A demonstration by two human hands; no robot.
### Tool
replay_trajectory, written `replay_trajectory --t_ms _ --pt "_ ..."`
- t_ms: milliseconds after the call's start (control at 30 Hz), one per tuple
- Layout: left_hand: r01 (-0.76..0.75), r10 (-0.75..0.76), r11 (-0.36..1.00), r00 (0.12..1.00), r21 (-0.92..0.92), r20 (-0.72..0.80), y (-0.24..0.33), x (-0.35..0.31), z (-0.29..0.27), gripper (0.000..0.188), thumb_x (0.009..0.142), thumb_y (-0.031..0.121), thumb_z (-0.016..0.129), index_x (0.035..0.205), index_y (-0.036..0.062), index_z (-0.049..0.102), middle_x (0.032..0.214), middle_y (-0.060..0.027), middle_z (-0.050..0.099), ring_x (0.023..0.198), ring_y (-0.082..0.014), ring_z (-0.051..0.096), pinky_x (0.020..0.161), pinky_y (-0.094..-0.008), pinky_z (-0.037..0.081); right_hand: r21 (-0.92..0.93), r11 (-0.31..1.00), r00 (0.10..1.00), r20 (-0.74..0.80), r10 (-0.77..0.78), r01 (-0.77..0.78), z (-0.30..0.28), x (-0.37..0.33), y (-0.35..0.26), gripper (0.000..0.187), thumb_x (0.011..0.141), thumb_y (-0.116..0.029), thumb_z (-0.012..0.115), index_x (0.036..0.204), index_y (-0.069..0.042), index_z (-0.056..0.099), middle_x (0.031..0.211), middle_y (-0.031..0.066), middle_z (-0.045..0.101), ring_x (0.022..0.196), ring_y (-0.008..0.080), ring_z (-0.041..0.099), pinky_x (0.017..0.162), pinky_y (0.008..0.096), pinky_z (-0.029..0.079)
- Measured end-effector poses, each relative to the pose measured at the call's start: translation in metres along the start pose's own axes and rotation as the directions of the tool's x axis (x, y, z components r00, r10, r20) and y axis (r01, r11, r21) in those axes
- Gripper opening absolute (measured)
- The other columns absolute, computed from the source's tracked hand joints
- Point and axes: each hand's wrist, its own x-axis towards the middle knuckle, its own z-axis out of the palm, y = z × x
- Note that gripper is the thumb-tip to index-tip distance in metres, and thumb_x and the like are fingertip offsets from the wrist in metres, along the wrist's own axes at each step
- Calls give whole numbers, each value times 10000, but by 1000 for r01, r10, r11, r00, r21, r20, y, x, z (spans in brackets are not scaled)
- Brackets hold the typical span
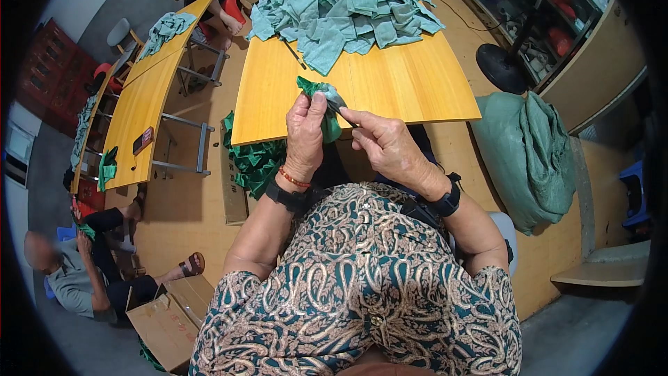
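Note:
My left hand [305, 129] is closed on a small green cloth piece [331, 127], pinched between thumb and fingers above the table's near edge. A pale grey-green bit of the cloth shows at the thumb tip. My right hand [390, 145] is closed round a thin dark stick-like tool [339, 106]. The tool's front end meets the cloth at my left fingers; its exact kind is hidden. Beyond my hands, a large heap of pale green cloth pieces [348, 10] covers the far part of the yellow table [396, 87].
A thin dark rod [293, 56] lies by the heap. Below the table's left side stands a carton of green pieces [257, 167]. A stuffed green sack [525, 160] and a black fan [502, 69] are at right. Two people sit at left, near another yellow table [149, 101].

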Motion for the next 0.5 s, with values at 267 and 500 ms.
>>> replay_trajectory --t_ms 267,500 --pt "-23 6 954 998 -300 -57 12 6 -14 251 1020 214 481 1183 41 563 1012 -64 632 871 -150 592 727 -297 469 143 954 955 175 238 -264 -25 -19 -16 360 929 -5 542 1284 5 607 731 19 646 583 65 568 548 226 476" --pt "15 -2 976 998 -219 59 9 5 -22 344 1002 178 458 1262 -22 561 1000 -59 643 867 -113 581 675 -245 460 339 831 896 227 382 -441 -34 -15 -11 343 947 -43 537 1277 -40 632 691 -6 641 437 13 468 392 182 380"
